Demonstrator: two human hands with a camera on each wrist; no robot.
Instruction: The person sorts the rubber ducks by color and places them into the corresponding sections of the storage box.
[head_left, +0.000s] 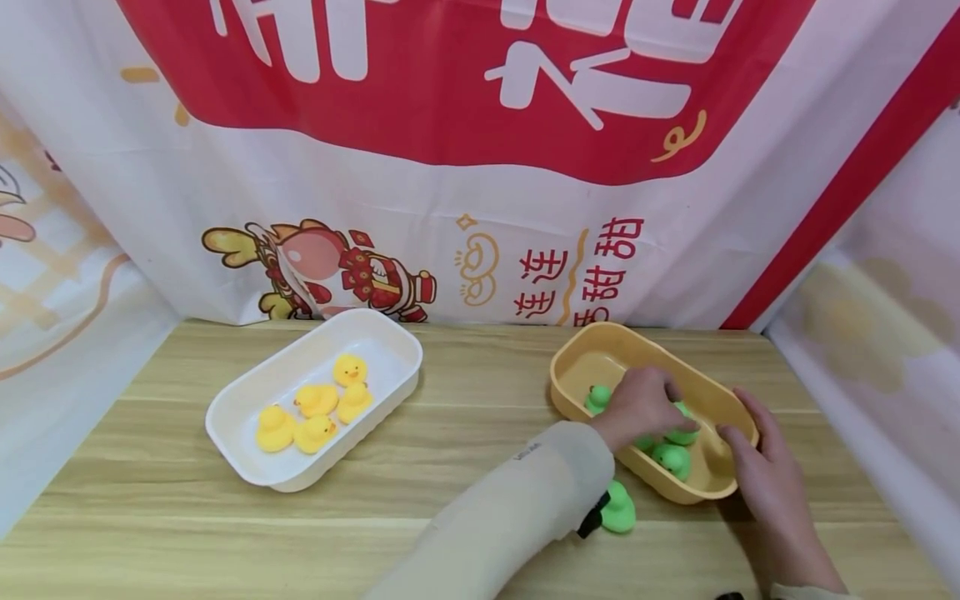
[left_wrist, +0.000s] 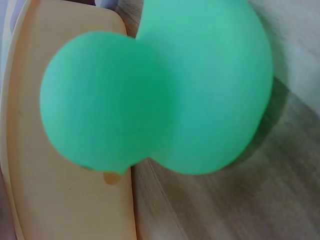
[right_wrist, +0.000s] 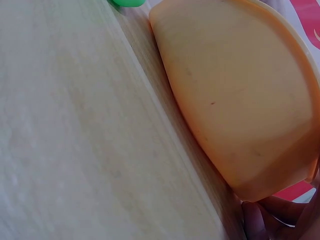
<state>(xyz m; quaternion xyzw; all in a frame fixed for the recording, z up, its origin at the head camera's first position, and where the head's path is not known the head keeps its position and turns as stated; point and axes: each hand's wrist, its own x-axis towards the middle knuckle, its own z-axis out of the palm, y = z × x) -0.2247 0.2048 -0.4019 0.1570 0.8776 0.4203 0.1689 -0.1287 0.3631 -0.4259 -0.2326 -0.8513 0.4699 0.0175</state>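
Observation:
My left hand (head_left: pixel 641 408) reaches over the near side of the yellow-orange bin (head_left: pixel 720 454) and pinches a green toy duck (head_left: pixel 681 421) inside it. More green ducks (head_left: pixel 672 461) lie in the bin, partly covered by that hand. My right hand (head_left: pixel 772 467) grips the bin's right end, thumb over the rim; its fingers (right_wrist: pixel 255 220) show at the lower corner of the bin wall (right_wrist: pixel 240 95) in the right wrist view. Another green duck (head_left: pixel 618 508) sits on the table beside my left wrist, and looms large as a green duck (left_wrist: pixel 200 90) in the left wrist view.
A white bin (head_left: pixel 232 400) with several yellow ducks (head_left: pixel 316 400) stands on the left of the wood-grain table (head_left: pixel 480 375). Behind the table hangs a red and white printed cloth (head_left: pixel 420 192), with pale cloth on both sides.

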